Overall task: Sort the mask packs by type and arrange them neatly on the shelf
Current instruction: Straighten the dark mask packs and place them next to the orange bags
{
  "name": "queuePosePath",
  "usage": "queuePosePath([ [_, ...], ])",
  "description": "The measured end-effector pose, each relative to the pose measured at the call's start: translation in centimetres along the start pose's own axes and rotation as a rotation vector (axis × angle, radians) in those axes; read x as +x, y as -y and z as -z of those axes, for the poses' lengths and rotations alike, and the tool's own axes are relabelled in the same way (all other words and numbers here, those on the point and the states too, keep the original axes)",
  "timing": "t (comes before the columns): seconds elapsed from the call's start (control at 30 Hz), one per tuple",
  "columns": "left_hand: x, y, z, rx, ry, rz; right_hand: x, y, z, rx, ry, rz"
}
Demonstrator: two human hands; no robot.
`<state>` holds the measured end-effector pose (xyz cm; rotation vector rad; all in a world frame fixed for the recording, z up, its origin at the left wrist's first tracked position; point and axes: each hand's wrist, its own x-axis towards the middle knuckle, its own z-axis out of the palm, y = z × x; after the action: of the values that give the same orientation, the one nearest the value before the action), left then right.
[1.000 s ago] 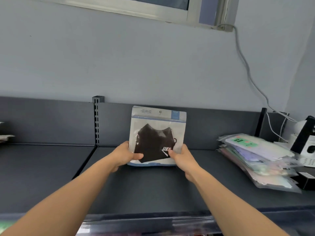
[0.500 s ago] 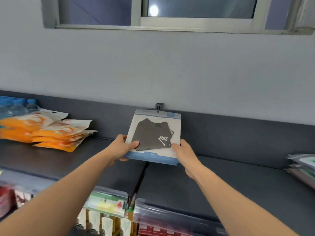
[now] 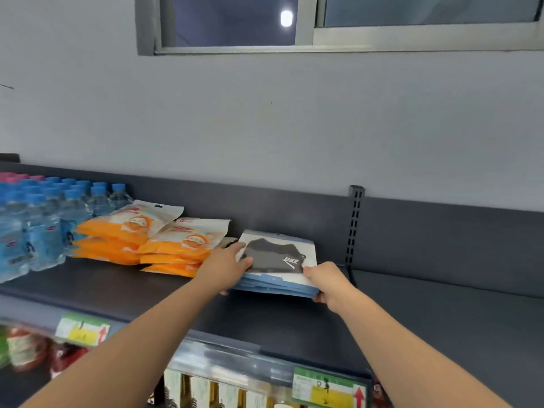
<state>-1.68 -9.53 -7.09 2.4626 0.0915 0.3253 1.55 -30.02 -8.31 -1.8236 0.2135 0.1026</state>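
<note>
Dark shelf [image 3: 418, 316] — fingers of left hand [image 3: 225, 269] and right hand [image 3: 331, 282] pinch the black mask pack [image 3: 279, 256].

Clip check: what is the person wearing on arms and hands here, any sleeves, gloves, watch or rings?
Nothing visible. The left forearm and right forearm are bare from the picture's bottom edge to the wrists; no sleeve shows. The left hand and the right hand wear no gloves, and no watch, bracelet or ring shows on the sides facing the camera.

left hand [image 3: 228, 265] — curled, gripping | right hand [image 3: 326, 282] — curled, gripping | arms outstretched
</note>
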Motion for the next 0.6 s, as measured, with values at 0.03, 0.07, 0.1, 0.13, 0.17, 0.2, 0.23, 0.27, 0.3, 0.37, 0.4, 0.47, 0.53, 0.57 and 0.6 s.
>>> queuePosePath([
  [0.03,0.4,0.5,0.0,0.042,0.034,-0.005,0.1,0.0,-0.5,0.001,-0.005,-0.016],
  [0.07,0.6,0.7,0.1,0.082,0.07,-0.007,0.2,-0.1,-0.9,0.002,-0.014,-0.029],
  [0.1,0.8,1.0,0.1,0.131,0.107,-0.012,0.3,-0.1,-1.2,0.0,-0.023,-0.04],
  [0.13,1.1,1.2,0.1,0.197,0.139,-0.024,0.5,-0.2,-1.6,-0.004,-0.032,-0.046],
  [0.17,1.4,1.4,0.1,0.264,0.167,-0.038,0.6,-0.2,-1.8,-0.007,-0.036,-0.049],
  [0.2,1.4,1.6,0.2,0.306,0.195,-0.043,0.7,-0.3,-2.1,-0.009,-0.038,-0.052],
  [0.23,1.4,1.6,0.3,0.321,0.221,-0.045,0.8,-0.3,-2.4,-0.016,-0.04,-0.053],
  [0.27,1.4,1.8,0.4,0.329,0.235,-0.046,1.0,-0.3,-2.7,-0.029,-0.04,-0.049],
  [0.3,1.4,1.9,0.5,0.349,0.242,-0.051,1.1,-0.2,-3.0,-0.049,-0.039,-0.042],
  [0.37,1.6,2.1,0.6,0.419,0.255,-0.05,1.3,-0.1,-3.5,-0.075,-0.031,-0.034],
  [0.4,1.6,2.0,0.7,0.458,0.254,-0.047,1.4,0.0,-3.8,-0.076,-0.027,-0.031],
  [0.47,1.6,1.8,0.8,0.548,0.224,-0.042,1.6,-0.1,-4.2,-0.072,-0.031,-0.029],
  [0.53,1.6,1.6,0.7,0.635,0.145,-0.039,1.6,0.0,-4.5,-0.086,-0.053,-0.012],
  [0.57,1.5,1.4,0.6,0.67,0.106,-0.037,1.5,0.0,-4.6,-0.11,-0.066,0.002],
  [0.6,1.4,1.2,0.5,0.698,0.076,-0.039,1.4,0.1,-4.6,-0.143,-0.082,0.016],
])
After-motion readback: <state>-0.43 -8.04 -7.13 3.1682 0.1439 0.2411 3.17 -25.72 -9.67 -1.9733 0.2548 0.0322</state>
